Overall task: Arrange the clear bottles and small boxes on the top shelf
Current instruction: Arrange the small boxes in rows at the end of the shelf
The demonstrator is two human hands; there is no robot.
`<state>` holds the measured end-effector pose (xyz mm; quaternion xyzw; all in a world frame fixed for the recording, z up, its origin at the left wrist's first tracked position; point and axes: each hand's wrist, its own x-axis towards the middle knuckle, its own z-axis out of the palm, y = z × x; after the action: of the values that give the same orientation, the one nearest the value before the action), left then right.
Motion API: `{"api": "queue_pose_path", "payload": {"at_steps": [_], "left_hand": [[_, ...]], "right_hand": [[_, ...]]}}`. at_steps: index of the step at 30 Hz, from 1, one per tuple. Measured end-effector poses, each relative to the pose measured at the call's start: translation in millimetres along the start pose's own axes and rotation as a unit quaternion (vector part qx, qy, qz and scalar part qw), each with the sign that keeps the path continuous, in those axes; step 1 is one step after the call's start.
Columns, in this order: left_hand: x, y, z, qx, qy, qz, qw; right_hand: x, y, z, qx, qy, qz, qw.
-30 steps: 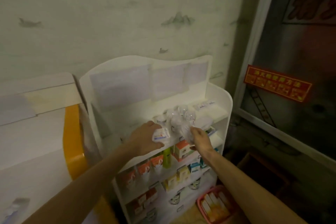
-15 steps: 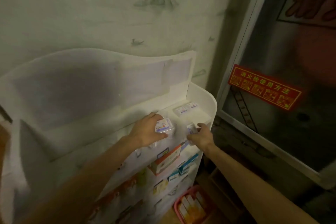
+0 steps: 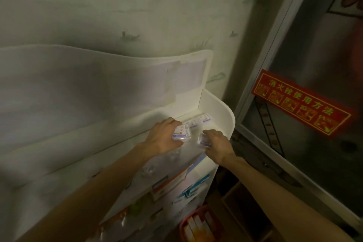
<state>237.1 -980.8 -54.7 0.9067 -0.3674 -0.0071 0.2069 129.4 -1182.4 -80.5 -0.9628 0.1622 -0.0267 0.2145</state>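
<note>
Your left hand (image 3: 164,137) grips a small white box (image 3: 182,132) with blue print, fingers curled over its far edge and thumb under its near side; the box sticks out at the hand's 3 o'clock, over the top shelf (image 3: 220,104). Your right hand (image 3: 215,144) pinches a second small box (image 3: 203,140), which sits at that hand's 9 o'clock, just beside the first box but apart from it. Two more small boxes (image 3: 198,121) lie flat on the shelf at about 1 o'clock from your left hand, close to the back panel. Clear bottles (image 3: 170,156) show only as a blur below your hands, at 6 o'clock.
</note>
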Motion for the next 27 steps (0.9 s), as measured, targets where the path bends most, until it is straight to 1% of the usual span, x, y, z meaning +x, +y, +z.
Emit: {"api": "queue_pose_path", "payload": {"at_steps": [4,7,11,16,20,23,27], "left_hand": [[36,10,20,-0.008,-0.017,-0.046,0.999],[64,14,33,0.003,-0.031,-0.073,0.997],[92,25,57,0.033,-0.049,-0.107,0.992],[110,42,93,0.107,-0.088,-0.134,0.981],[119,49,115,0.105,-0.096,-0.171,0.975],[124,51,123,0.109,-0.108,-0.172,0.973],[128,50,124,0.116,-0.102,-0.168,0.974]], "right_hand": [[49,33,-11,-0.008,-0.024,-0.041,0.999],[86,57,-17,-0.038,-0.059,-0.101,0.992],[126,85,-16,-0.116,-0.088,-0.179,0.973],[164,107,-13,-0.172,-0.118,-0.259,0.943],[179,118,-9,-0.209,-0.120,-0.292,0.925],[181,126,-6,-0.216,-0.120,-0.303,0.920],[185,131,-2,-0.202,-0.142,-0.302,0.921]]}}
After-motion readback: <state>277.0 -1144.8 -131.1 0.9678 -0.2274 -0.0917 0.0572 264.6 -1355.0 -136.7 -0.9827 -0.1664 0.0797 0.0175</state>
